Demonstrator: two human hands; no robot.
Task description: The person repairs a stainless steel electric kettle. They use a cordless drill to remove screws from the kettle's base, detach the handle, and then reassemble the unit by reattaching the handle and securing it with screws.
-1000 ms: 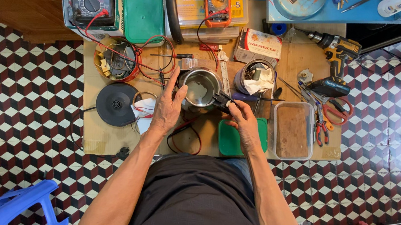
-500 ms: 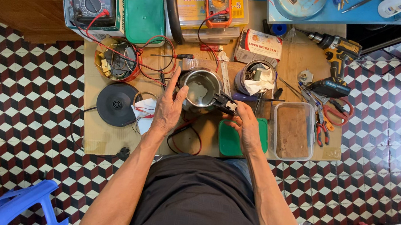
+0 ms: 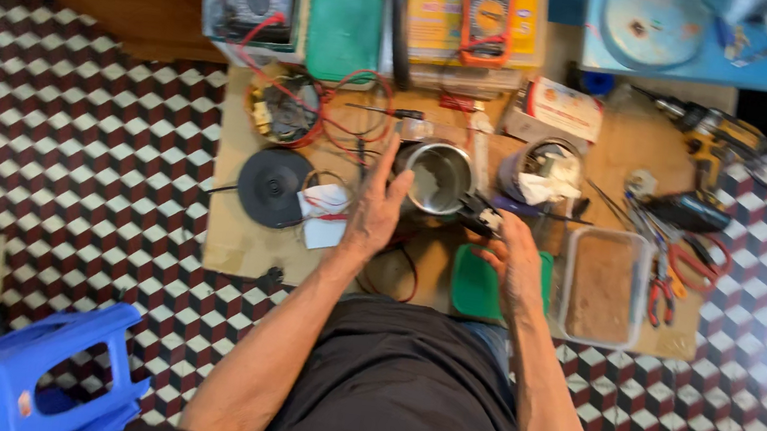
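Two hands: left hand open against one steel kettle; right hand gripping its black handle. Two green lids.

— Left side?
— My left hand: forearm bare, reaching forward from my lap, palm turned inward, fingers straight and together, pointing away from me.
— Right side?
— My right hand: forearm bare, wrist slightly bent, fingers curled forward and closed around something small and dark.

Bare board left of black round base, tools crowding right (pliers, drill)
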